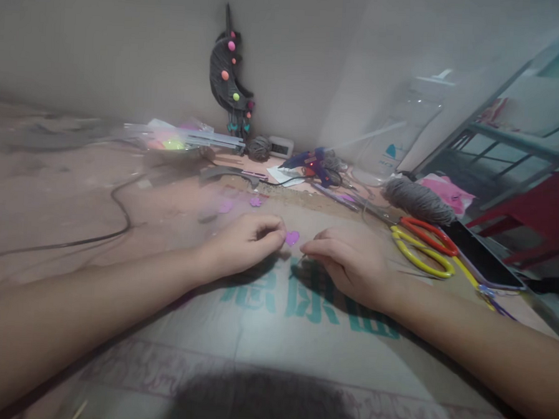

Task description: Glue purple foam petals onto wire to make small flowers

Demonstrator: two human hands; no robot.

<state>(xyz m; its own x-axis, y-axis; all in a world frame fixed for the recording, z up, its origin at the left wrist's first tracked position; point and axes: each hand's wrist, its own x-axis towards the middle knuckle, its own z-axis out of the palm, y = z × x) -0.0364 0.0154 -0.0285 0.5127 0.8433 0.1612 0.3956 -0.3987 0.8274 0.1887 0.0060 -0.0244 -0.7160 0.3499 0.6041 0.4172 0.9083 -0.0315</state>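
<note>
My left hand (252,244) pinches a small purple heart (292,238) at its left edge, between thumb and forefinger. The heart is held just above the printed mat. Facing it from the right, my right hand (345,258) is closed in a pinch, a short gap away from the heart. Something thin seems to stick out under its fingertips, too small to name. Beyond my left hand lie a purple flower-shaped piece (255,201) and another purple piece (225,205), blurred.
Scissors with red and yellow handles (422,245), a phone (483,254) and grey yarn (419,201) lie at right. A glue gun (312,164) with a lit red light rests behind. A dark cord (127,211) crosses the left. A decorated crescent (228,72) leans on the wall.
</note>
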